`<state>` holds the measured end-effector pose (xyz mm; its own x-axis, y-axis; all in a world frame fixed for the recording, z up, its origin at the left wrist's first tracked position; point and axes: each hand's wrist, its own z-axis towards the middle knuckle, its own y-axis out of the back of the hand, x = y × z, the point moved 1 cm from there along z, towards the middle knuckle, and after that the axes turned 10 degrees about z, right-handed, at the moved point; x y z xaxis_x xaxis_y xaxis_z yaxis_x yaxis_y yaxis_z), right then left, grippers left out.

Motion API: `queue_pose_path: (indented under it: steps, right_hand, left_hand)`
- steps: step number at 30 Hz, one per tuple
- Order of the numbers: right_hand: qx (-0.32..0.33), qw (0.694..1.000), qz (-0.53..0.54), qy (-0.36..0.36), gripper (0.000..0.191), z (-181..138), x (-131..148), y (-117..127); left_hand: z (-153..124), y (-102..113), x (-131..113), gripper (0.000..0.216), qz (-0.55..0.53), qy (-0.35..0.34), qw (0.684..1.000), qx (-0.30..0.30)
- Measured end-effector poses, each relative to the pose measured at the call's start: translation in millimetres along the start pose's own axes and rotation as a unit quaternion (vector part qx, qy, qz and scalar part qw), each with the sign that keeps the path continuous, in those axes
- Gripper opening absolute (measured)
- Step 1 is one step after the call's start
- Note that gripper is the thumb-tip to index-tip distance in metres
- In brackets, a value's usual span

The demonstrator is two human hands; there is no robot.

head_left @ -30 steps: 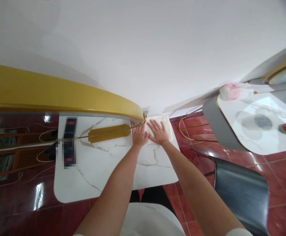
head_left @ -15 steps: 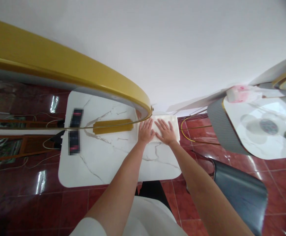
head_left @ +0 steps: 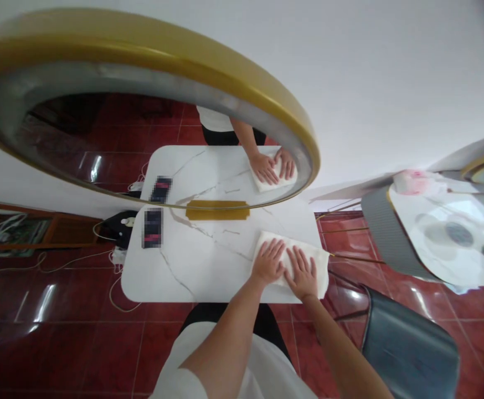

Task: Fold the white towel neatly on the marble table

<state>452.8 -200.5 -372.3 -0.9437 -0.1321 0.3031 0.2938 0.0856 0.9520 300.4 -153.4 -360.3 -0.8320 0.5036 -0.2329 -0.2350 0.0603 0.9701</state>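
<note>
A folded cream cloth point(head_left: 320, 266) lies flat at the right end of the white marble-patterned table point(head_left: 209, 271), its right corner reaching past the table's edge. On the cloth's left half rests my left hand point(head_left: 269, 261), palm down with fingers stretched out. Just beside it my right hand point(head_left: 302, 272) presses on the cloth, fingers spread. Neither hand grips anything. The round gold-framed mirror point(head_left: 142, 127) above the table reflects both hands and the cloth.
A gold bracket point(head_left: 217, 210) sits under the mirror at the table's back. On the left lies a dark pixelated item point(head_left: 153, 227). A black chair point(head_left: 410, 343) stands at the right, near a second table point(head_left: 425, 221). Cables point(head_left: 76, 263) run along the red floor at left.
Both hands and the cloth have slid from the table's back edge toward its front right. My view has shifted, so more of the mirror's glass shows.
</note>
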Motion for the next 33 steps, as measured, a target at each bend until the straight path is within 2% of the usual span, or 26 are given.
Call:
queue_pose_path:
  steps: [4, 7, 14, 18, 21, 25, 33]
  right_hand:
    - [-0.027, 0.999, 0.019, -0.009, 0.069, -17, 48, -13]
    - [-0.01, 0.999, 0.029, 0.022, 0.07, -19, 89, -25]
    - [0.021, 0.996, 0.035, 0.08, 0.074, -8, 190, -59]
    - [0.047, 0.993, 0.034, 0.105, 0.075, -1, 228, -73]
    - [0.063, 0.991, 0.03, 0.113, 0.074, 2, 238, -78]
    - [0.067, 0.991, 0.028, 0.115, 0.072, 8, 237, -79]
    - [0.04, 0.992, 0.033, 0.114, 0.071, 59, 231, -75]
  left_hand:
    - [-42, 12, 27, 0.062, -0.009, -0.017, 1.0, 0.004]
    - [-77, 24, 57, 0.062, -0.004, -0.01, 1.0, 0.01]
    - [-157, 48, 137, 0.061, 0.046, 0.054, 0.997, 0.023]
    - [-186, 57, 168, 0.061, 0.072, 0.086, 0.993, 0.03]
    - [-194, 59, 178, 0.061, 0.071, 0.09, 0.993, 0.037]
    - [-191, 56, 183, 0.063, 0.06, 0.096, 0.993, 0.036]
    - [-147, 53, 208, 0.065, 0.05, 0.096, 0.994, 0.017]
